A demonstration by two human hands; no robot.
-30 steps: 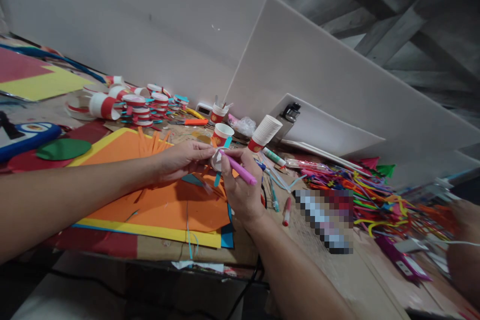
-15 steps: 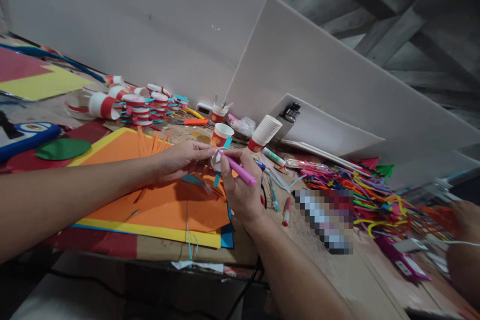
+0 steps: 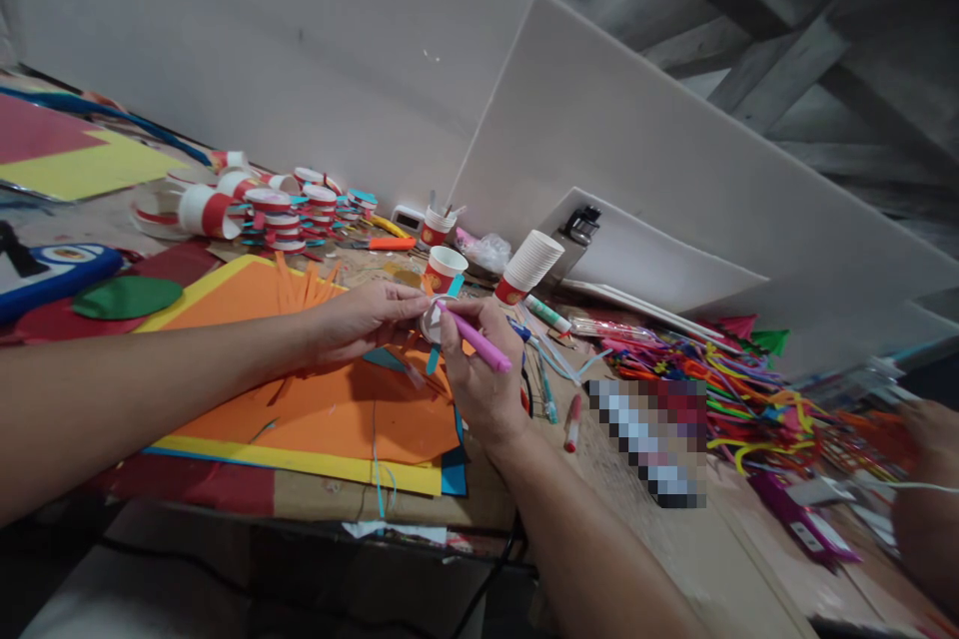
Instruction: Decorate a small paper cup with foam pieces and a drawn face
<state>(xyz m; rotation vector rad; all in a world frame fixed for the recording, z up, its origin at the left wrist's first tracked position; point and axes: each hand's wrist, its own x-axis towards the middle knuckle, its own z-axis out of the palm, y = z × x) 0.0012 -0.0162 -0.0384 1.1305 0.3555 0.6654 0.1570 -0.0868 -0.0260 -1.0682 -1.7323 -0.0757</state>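
Note:
My left hand (image 3: 367, 321) pinches the rim of a small white paper-cup piece (image 3: 433, 321) with blue and orange paper strips sticking out around it. Against its white face rests the tip of a purple marker (image 3: 481, 343), gripped by my right hand (image 3: 490, 374) like a pen. Part of the white face is hidden behind my fingers. Below both hands lie orange sheets (image 3: 322, 419) on yellow and blue ones. Just behind the held piece stands a red and white paper cup (image 3: 446, 267).
Stacked paper cups (image 3: 530, 265) lean behind my right hand. Cut cup pieces with strips (image 3: 281, 220) cluster at the back left. Colourful pipe cleaners (image 3: 719, 384) and a red marker (image 3: 573, 422) lie to the right. Another person's hand (image 3: 933, 439) shows at the right edge.

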